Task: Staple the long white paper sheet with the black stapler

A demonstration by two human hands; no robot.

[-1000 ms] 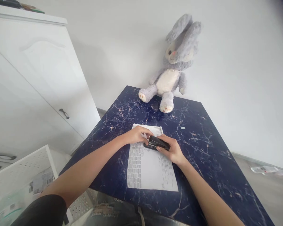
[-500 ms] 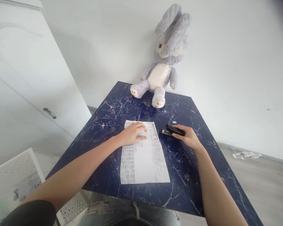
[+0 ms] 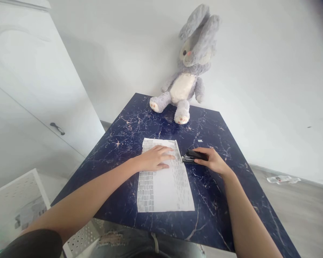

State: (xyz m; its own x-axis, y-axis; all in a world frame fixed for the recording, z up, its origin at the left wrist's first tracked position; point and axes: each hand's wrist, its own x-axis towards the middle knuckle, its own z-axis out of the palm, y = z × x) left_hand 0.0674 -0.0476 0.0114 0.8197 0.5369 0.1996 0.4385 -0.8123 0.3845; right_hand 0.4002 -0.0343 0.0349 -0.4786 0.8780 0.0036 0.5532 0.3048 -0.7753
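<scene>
Under the spread left hand lies white paper

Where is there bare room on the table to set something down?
Bare: the table left of the paper, beyond the left forearm; also between paper, right forearm and near edge. Crowded: mid-table, where the left hand touches the paper and the right hand holds a stapler.

l hand on paper, r hand w/ blk stapler at paper's edge.
</scene>
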